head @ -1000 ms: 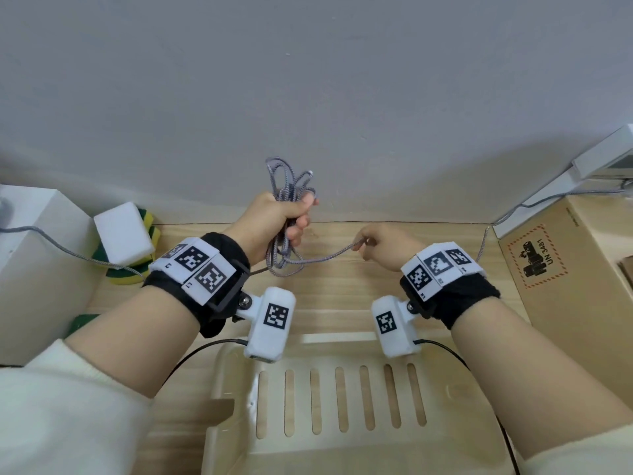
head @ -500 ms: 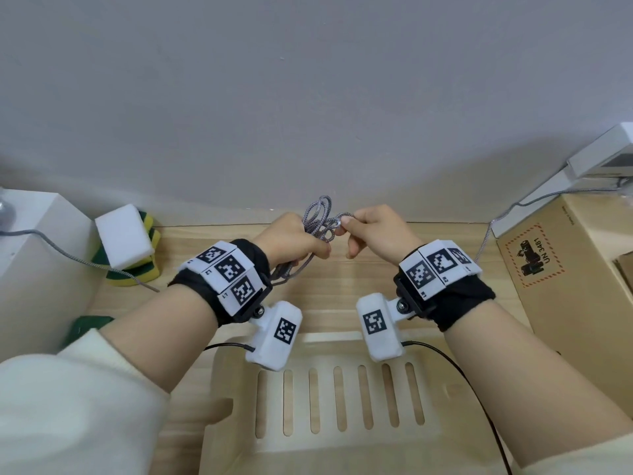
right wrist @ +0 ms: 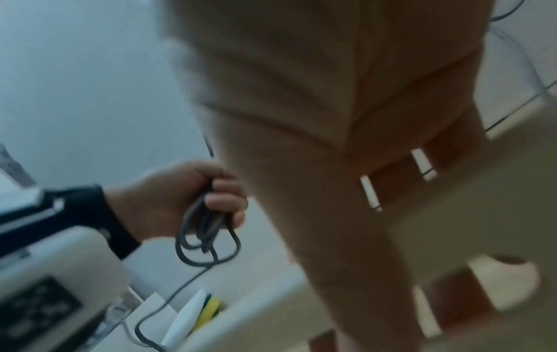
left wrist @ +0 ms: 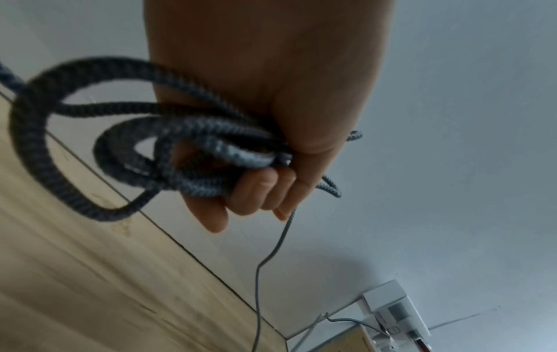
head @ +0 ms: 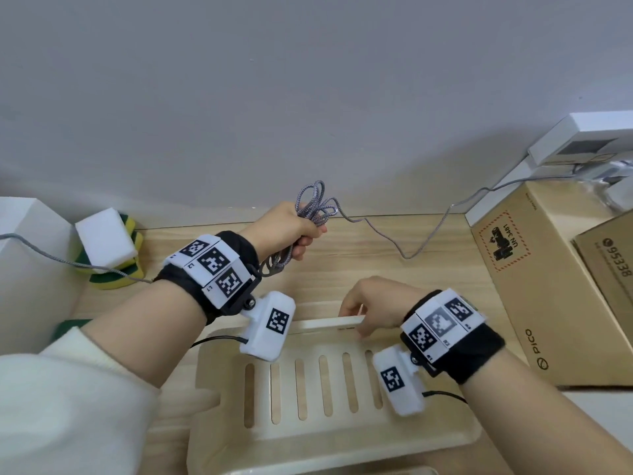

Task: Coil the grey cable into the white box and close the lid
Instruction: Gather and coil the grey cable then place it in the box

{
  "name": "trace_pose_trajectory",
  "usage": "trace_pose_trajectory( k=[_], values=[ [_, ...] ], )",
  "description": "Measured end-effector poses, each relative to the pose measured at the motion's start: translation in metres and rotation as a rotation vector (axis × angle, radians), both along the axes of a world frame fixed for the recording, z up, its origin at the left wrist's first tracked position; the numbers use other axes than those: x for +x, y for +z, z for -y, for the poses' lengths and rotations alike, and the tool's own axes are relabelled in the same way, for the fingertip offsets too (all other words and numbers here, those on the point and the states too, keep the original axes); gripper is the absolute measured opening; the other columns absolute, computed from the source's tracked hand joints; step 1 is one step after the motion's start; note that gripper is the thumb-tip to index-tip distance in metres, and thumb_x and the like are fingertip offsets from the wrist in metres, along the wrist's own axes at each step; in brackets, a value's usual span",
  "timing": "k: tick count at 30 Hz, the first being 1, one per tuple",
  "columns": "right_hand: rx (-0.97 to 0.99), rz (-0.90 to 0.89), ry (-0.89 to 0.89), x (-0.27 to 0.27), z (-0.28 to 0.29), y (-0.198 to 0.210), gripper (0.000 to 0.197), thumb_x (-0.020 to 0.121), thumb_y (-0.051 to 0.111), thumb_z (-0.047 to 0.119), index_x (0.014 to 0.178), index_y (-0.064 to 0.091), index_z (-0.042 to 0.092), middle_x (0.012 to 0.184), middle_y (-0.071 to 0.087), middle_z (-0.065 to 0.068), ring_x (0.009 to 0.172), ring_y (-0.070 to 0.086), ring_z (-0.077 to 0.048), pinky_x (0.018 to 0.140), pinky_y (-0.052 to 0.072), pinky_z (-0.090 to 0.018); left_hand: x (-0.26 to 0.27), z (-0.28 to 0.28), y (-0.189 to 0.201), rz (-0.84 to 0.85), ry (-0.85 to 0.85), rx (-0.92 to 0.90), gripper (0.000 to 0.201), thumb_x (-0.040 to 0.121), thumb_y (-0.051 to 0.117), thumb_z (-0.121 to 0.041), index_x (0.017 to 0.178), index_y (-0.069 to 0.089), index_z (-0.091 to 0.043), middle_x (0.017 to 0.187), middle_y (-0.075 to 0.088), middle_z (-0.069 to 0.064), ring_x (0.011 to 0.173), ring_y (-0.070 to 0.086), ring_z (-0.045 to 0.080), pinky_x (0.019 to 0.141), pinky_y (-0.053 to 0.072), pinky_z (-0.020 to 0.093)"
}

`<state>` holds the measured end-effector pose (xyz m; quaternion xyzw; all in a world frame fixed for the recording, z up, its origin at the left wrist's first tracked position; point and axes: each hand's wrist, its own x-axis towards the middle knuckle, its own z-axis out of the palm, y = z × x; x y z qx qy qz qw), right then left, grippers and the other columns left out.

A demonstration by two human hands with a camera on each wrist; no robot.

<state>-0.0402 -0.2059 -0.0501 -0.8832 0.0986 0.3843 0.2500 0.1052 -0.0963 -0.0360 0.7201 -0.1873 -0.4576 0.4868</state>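
Observation:
My left hand (head: 294,231) is raised near the wall, its fingers curled round several loops of the grey braided cable (head: 317,205). The left wrist view shows the cable (left wrist: 180,147) bunched in my left hand (left wrist: 265,190). A loose tail (head: 404,255) sags to the right over the wooden table and runs up towards the power strip. My right hand (head: 363,303) is lower, its fingers curled over a thin white edge of the white box (head: 318,325) just behind the tray, thumb beneath. The right wrist view is blurred; it shows my left hand (right wrist: 169,202) holding the cable (right wrist: 205,238).
A cream slatted tray (head: 445,437) lies close in front of me. Cardboard boxes (head: 548,286) fill the right side, with a white power strip (head: 582,138) behind them. A large white block (head: 27,269) and stacked sponges (head: 106,248) stand at the left. The wall is close behind.
My right hand has let go of the cable and dropped towards me onto the white box edge. My left hand keeps the coil, and the tail now hangs loose to the right.

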Motion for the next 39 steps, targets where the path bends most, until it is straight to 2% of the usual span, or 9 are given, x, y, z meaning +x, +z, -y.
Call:
trace_pose_trajectory(
  k=[8,12,16,18,20,24,28,35,39],
  values=[
    [-0.138,0.275,-0.145,0.034,0.012,-0.009,0.020,0.078,0.069,0.021,0.098,0.071,0.021,0.096,0.069,0.000,0.083,0.057,-0.017,0.067,0.043,-0.026,-0.001,-0.007,0.018,0.088,-0.113,0.035,0.013,0.084,0.050,-0.002,0.080,0.058,-0.010,0.033,0.035,-0.009,0.030,0.033,0.007,0.041,0.031,0.018],
    [-0.190,0.333,-0.175,0.064,0.019,-0.008,0.022,0.079,0.067,0.021,0.100,0.070,0.024,0.104,0.066,0.000,0.097,0.060,-0.021,0.083,0.049,-0.034,0.003,-0.010,0.016,0.111,-0.156,0.021,0.012,0.084,0.051,-0.001,0.082,0.059,-0.010,0.036,0.037,-0.010,0.032,0.033,0.009,0.042,0.031,0.022],
    [-0.302,0.356,-0.275,0.086,0.029,-0.009,0.021,0.079,0.067,0.024,0.062,0.056,0.028,0.072,0.059,0.001,0.083,0.061,-0.027,0.073,0.050,-0.036,0.008,-0.009,0.010,0.201,-0.181,0.038,0.014,0.084,0.052,-0.001,0.077,0.058,-0.012,0.042,0.039,-0.005,0.036,0.035,0.010,0.043,0.033,0.022],
    [-0.265,0.373,-0.342,0.089,0.034,-0.005,0.003,0.080,0.066,0.026,0.079,0.068,0.025,0.079,0.065,-0.002,0.085,0.062,-0.027,0.073,0.050,-0.034,0.010,-0.008,0.006,0.258,-0.219,0.069,0.010,0.084,0.054,-0.005,0.077,0.058,-0.012,0.041,0.042,-0.007,0.038,0.039,0.011,0.044,0.035,0.022],
    [-0.221,0.410,-0.400,0.086,0.042,-0.001,0.020,0.079,0.067,0.027,0.098,0.072,0.023,0.097,0.071,-0.003,0.093,0.064,-0.024,0.077,0.050,-0.031,0.011,-0.008,0.000,0.307,-0.290,0.110,0.011,0.084,0.055,-0.009,0.074,0.056,-0.015,0.047,0.046,-0.004,0.044,0.042,0.013,0.045,0.037,0.020],
    [-0.258,0.594,-0.565,0.070,0.059,0.010,0.016,0.072,0.074,0.018,0.083,0.065,0.025,0.093,0.066,-0.001,0.094,0.063,-0.023,0.075,0.047,-0.029,0.007,-0.006,-0.017,0.338,-0.513,0.197,0.013,0.086,0.054,-0.013,0.095,0.061,-0.007,0.063,0.047,0.002,0.050,0.040,0.013,0.046,0.035,0.016],
    [-0.175,0.442,-0.253,0.060,0.059,0.005,0.058,0.069,0.072,0.004,0.118,0.058,0.031,0.133,0.048,0.000,0.122,0.046,-0.020,0.101,0.039,-0.037,0.000,0.000,-0.029,0.313,-0.643,0.182,0.014,0.086,0.056,-0.015,0.099,0.061,-0.018,0.076,0.055,0.003,0.058,0.044,0.014,0.051,0.038,0.016],
    [-0.165,0.523,-0.253,0.043,0.060,0.001,0.009,0.076,0.069,0.027,0.085,0.073,0.027,0.131,0.053,0.010,0.121,0.047,-0.013,0.106,0.024,-0.038,0.003,-0.001,-0.041,0.329,-0.674,0.229,0.020,0.088,0.054,-0.020,0.091,0.056,0.000,0.063,0.047,0.011,0.054,0.042,0.018,0.046,0.035,0.009],
    [-0.188,0.597,-0.268,0.028,0.059,0.009,0.003,0.077,0.068,0.030,0.078,0.070,0.028,0.107,0.057,0.008,0.106,0.051,-0.014,0.096,0.026,-0.031,0.001,0.001,-0.041,0.320,-0.644,0.227,0.019,0.088,0.054,-0.021,0.070,0.049,-0.019,0.053,0.046,0.001,0.046,0.041,0.012,0.045,0.035,0.012]
  ],
)
